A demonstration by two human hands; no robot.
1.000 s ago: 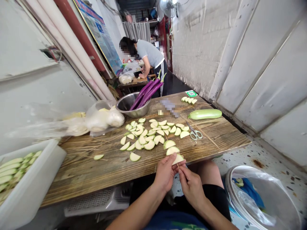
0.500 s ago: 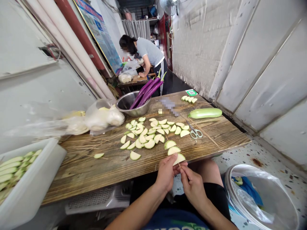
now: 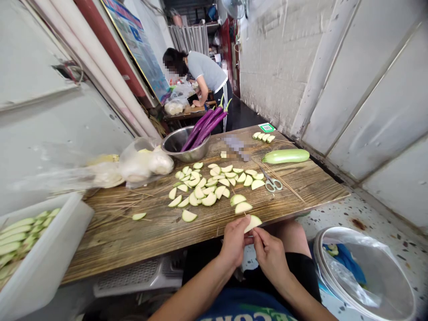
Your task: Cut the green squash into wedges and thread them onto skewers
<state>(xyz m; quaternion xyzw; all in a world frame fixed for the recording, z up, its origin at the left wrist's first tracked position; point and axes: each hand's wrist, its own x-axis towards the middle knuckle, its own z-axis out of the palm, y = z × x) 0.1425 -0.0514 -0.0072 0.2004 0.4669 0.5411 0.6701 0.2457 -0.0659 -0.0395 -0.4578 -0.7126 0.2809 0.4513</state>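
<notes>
My left hand (image 3: 233, 243) pinches a half-round zucchini slice (image 3: 253, 224) at the table's front edge. Close beside it, my right hand (image 3: 270, 253) is closed with thumb and fingertips on the near end of a thin wooden skewer (image 3: 245, 214). That skewer runs through the slice toward two more zucchini slices (image 3: 243, 207) farther along it. Most of the skewer is hidden by the slices and fingers. Past my hands, a spread of loose zucchini slices (image 3: 209, 199) lies on the wooden table (image 3: 133, 240).
Scissors (image 3: 273, 183), loose skewers and a whole zucchini (image 3: 286, 155) lie right. Behind is a metal bowl (image 3: 170, 145) of eggplants (image 3: 203, 129). A white bin (image 3: 63, 249) holds skewered slices at left; a lined bucket (image 3: 391, 276) stands right. Another person (image 3: 207, 73) bends over a far table.
The held slice has shifted slightly right, and a stretch of skewer now shows between it and the slices beyond. My right fingertips have moved up closer to the slice.
</notes>
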